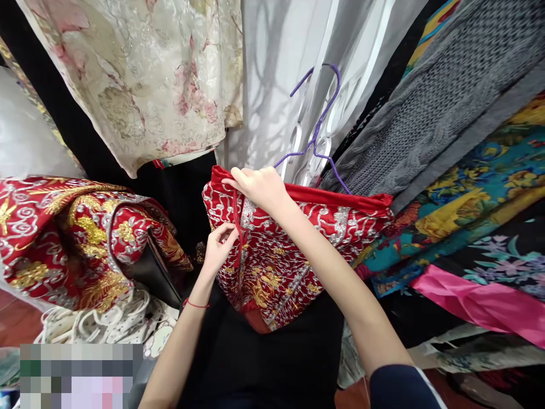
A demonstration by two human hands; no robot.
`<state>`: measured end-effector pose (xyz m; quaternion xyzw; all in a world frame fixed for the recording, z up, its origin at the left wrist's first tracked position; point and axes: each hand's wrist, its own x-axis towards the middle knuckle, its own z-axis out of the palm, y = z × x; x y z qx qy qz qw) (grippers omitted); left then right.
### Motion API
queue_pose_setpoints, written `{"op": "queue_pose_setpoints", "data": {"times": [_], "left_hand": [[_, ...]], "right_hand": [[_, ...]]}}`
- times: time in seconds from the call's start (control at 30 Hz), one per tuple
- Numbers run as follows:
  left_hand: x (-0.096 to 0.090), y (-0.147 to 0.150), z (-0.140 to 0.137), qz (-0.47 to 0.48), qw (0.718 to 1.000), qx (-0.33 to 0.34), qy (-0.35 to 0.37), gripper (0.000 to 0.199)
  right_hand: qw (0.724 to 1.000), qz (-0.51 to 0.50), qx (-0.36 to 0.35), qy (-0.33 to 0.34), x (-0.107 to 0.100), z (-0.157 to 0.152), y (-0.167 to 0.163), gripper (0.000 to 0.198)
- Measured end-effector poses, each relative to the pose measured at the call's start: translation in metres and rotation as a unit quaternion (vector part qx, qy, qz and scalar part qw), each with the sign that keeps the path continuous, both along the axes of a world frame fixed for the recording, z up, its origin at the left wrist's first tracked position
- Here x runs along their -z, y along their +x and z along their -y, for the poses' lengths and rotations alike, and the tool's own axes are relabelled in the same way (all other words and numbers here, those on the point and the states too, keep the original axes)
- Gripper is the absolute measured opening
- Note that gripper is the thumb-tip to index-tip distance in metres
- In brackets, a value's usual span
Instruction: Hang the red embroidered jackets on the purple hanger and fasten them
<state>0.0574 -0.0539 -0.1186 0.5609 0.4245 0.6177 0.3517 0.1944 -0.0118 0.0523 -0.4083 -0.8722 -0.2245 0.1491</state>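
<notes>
A red skirt (pixel 272 272) with silver and gold embroidery hangs in front of me, its plain red waistband (pixel 336 199) running along the top. My right hand (pixel 259 186) is closed over the waistband near its left end. Lower down, my left hand (pixel 222 245) pinches a thin red strip (pixel 237 213) at the skirt's left side, thumb and fingertips together. Behind the waistband rises a purple hanger (pixel 315 133), its hook above the skirt and its lower part hidden by the cloth.
Cream floral cloth (pixel 170 85) hangs at the upper left. Another red embroidered garment (pixel 85 238) lies at the left, above a heap of white hangers (pixel 102 318). On the right hang a grey knit (pixel 434 108), teal floral cloth (pixel 468 199) and a pink sash (pixel 481 307).
</notes>
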Motion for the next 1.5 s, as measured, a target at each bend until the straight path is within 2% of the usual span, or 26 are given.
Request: {"op": "queue_pose_setpoints", "data": {"times": [0.23, 0.43, 0.57, 0.7, 0.87, 1.0, 1.13, 1.23, 1.37, 1.5], "left_hand": [[0.004, 0.000, -0.001, 0.027, 1.000, 0.003, -0.010, 0.027], [-0.002, 0.001, 0.005, 0.045, 0.998, 0.008, -0.032, 0.033], [-0.016, -0.003, 0.007, -0.020, 0.998, 0.042, -0.034, 0.026], [-0.030, -0.006, 0.007, -0.078, 0.996, 0.039, -0.033, 0.024], [-0.033, -0.001, 0.007, -0.006, 0.993, 0.091, -0.076, 0.031], [-0.034, -0.001, 0.007, 0.043, 0.988, 0.129, -0.076, 0.034], [-0.040, -0.006, 0.005, 0.001, 0.995, 0.081, -0.056, 0.033], [-0.044, -0.009, 0.003, -0.010, 0.997, 0.047, -0.059, 0.034], [-0.046, -0.007, 0.002, 0.036, 0.992, 0.077, -0.091, 0.035], [-0.045, -0.005, 0.003, 0.085, 0.984, 0.107, -0.117, 0.037]], "right_hand": [[1.000, -0.003, 0.002, -0.005, 0.001, -0.002, 0.001, 0.048], [1.000, -0.005, -0.009, 0.008, 0.004, -0.004, 0.002, 0.053], [1.000, -0.009, -0.014, 0.007, 0.004, -0.004, 0.002, 0.057], [1.000, -0.017, -0.016, 0.004, 0.003, -0.003, 0.002, 0.057], [1.000, -0.005, -0.014, -0.002, 0.000, -0.002, 0.001, 0.055], [1.000, 0.005, -0.009, -0.004, 0.001, 0.002, 0.003, 0.055], [0.999, -0.005, -0.034, 0.031, 0.007, 0.005, 0.012, 0.061], [0.997, 0.007, -0.056, 0.046, 0.006, 0.007, 0.022, 0.058], [0.992, 0.006, -0.087, 0.092, 0.006, 0.018, 0.034, 0.038], [0.981, -0.019, -0.095, 0.165, 0.031, 0.032, 0.036, 0.031]]}}
